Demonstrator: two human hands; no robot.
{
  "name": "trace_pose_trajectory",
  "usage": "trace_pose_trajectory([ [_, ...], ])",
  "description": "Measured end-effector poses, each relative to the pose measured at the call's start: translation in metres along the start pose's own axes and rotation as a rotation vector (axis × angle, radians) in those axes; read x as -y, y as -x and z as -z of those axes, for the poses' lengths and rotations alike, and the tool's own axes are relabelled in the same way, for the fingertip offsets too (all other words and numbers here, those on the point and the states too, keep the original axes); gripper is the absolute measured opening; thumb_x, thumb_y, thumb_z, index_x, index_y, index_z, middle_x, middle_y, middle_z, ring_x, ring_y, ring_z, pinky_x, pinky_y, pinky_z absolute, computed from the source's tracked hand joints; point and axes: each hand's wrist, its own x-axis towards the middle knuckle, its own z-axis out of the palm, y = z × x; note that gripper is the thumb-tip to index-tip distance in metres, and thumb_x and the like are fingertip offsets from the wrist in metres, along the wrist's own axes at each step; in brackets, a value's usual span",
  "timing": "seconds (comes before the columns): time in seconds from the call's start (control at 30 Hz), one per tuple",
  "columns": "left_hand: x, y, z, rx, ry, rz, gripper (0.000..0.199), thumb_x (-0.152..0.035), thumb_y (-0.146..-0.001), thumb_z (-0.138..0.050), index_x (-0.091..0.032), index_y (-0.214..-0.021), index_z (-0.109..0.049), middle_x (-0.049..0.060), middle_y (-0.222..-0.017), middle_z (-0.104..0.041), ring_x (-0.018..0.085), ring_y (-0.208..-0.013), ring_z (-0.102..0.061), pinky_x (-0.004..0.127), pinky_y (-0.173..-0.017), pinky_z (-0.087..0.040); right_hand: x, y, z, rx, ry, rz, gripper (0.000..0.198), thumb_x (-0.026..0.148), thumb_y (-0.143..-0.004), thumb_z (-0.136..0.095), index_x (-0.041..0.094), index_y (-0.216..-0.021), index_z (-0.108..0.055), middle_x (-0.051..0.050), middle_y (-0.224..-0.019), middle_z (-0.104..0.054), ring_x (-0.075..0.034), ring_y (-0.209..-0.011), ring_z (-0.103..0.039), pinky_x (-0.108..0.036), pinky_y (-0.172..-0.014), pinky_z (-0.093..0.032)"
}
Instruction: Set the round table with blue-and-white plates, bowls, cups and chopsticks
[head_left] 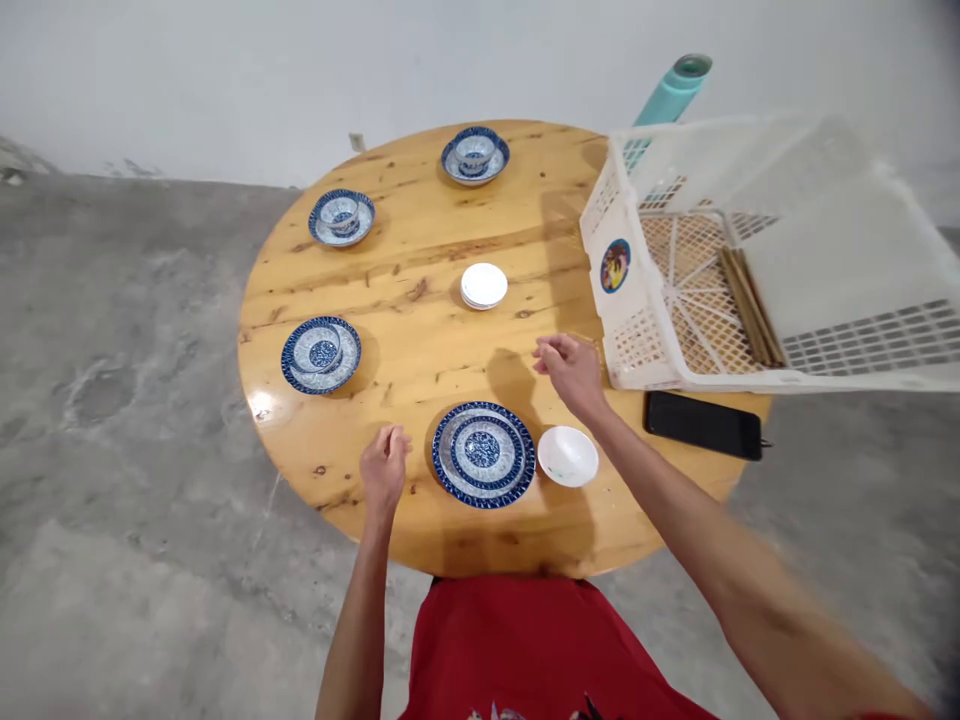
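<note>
At table's 6 o'clock: setting places. Left hand (pixel 384 466) loosely curled, empty, beside plate (pixel 484 454); right hand (pixel 571 372) half-closed, empty, w/ basket (pixel 628 300) at 2 o'clock. Next prob needs chopsticks (pixel 750 305).

Single head-mounted view. The camera sits above the near edge of the round counter (pixel 420 330), facing forward and steeply downward. The whole countertop lies in frame at arm's reach; floor and rear wall (pixel 300 70) fill the surroundings.
</note>
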Motion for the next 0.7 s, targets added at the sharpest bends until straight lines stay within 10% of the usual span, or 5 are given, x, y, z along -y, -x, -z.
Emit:
trace_pose_trajectory([
  [0.37, -0.111, -0.165, -0.123, 0.225, -0.344, -0.295, 0.017, -0.023, -0.094, -0.054, -0.019, -0.082, -0.066, 0.009, -0.077, -0.072, 0.026, -0.086, -0.070, 0.032, -0.080, -0.046, -0.004, -0.138, -0.065, -0.021, 0.274, -0.049, 0.012, 0.011, -0.068, -0.062, 0.022, -0.070, -0.058, -0.007, -0.076, -0.065, -0.031, -0.090, -0.067, -0.046, -0.092, -0.051],
  [0.7, -0.140, -0.208, -0.184, 0.311, -0.519, -0.275, 0.023, -0.022, -0.099, -0.048, -0.016, -0.112, -0.066, 0.013, -0.100, -0.075, 0.027, -0.103, -0.071, 0.036, -0.094, -0.049, -0.001, -0.169, -0.080, 0.173, 0.372, -0.026, 0.010, 0.012, -0.074, -0.056, 0.020, -0.068, -0.059, -0.004, -0.067, -0.057, -0.025, -0.079, -0.060, -0.039, -0.080, -0.050],
])
